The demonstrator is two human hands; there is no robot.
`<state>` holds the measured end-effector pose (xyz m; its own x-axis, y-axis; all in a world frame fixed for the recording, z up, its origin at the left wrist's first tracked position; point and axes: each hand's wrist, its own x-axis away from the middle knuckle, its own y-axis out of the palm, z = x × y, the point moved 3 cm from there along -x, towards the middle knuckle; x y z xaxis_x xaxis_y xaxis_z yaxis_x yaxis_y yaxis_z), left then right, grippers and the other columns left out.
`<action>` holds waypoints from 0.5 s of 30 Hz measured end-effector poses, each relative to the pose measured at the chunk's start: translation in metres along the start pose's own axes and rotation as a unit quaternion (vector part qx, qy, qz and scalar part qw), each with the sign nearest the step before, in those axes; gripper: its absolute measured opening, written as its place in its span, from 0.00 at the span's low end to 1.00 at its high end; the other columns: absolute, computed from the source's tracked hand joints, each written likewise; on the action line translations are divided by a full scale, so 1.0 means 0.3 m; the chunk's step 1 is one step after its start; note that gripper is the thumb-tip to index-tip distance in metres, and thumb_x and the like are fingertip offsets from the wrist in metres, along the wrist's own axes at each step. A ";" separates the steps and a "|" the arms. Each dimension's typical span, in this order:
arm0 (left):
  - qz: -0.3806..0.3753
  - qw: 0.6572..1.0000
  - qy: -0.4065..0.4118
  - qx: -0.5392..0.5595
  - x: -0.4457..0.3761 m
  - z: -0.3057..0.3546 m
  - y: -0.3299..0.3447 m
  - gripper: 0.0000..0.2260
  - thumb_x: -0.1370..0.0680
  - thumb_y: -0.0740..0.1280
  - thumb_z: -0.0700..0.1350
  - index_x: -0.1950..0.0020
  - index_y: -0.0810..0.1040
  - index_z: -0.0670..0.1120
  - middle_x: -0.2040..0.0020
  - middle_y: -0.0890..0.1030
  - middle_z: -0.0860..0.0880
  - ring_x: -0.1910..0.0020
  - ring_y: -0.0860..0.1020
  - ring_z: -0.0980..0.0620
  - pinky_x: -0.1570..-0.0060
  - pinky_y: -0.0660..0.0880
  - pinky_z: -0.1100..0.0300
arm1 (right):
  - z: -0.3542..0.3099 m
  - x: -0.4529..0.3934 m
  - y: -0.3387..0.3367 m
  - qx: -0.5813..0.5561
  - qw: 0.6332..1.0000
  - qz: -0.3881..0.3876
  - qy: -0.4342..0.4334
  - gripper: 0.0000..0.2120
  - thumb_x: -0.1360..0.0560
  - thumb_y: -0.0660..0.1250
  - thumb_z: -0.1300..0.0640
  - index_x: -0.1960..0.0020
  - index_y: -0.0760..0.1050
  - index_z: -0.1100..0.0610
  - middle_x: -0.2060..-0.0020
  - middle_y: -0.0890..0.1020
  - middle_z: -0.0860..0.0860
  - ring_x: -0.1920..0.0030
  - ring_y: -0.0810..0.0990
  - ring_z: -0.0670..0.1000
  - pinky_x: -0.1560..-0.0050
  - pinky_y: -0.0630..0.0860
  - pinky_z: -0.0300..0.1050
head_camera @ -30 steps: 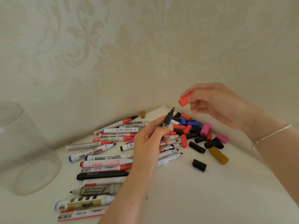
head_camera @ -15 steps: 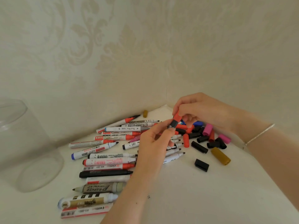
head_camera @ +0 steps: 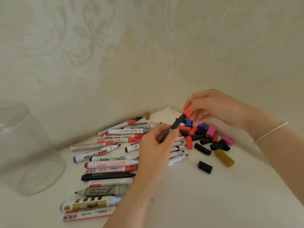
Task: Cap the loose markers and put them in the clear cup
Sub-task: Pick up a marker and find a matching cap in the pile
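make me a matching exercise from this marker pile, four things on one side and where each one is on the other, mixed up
Things:
1. red cap
2. clear cup
3. gold cap
4. dark marker

Places:
A. lying on the table, right of the pile of caps
B. held in the left hand
C. pinched in the right hand, at the marker's tip
D. standing at the far left, nothing in it

Pairs: 1-C, 2-D, 3-A, 4-B
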<state>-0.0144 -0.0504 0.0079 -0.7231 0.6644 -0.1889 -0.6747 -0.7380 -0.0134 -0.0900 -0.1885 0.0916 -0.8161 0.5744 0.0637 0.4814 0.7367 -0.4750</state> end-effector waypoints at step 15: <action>0.013 0.999 -0.034 0.021 -0.019 -0.022 0.023 0.08 0.21 0.63 0.50 0.51 0.79 0.48 0.68 0.77 0.52 0.74 0.68 0.59 0.75 0.66 0.68 | 0.237 0.018 -0.001 0.390 0.913 -0.044 0.110 0.07 0.26 0.63 0.61 0.49 0.73 0.55 0.57 0.79 0.52 0.62 0.80 0.51 0.64 0.76 0.41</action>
<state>-0.0139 -0.0603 0.0024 -0.7482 0.6521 -0.1223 -0.6597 -0.7508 0.0322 -0.1174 -0.2111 0.0297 -0.7158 0.6460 0.2653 -0.0261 0.3548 -0.9346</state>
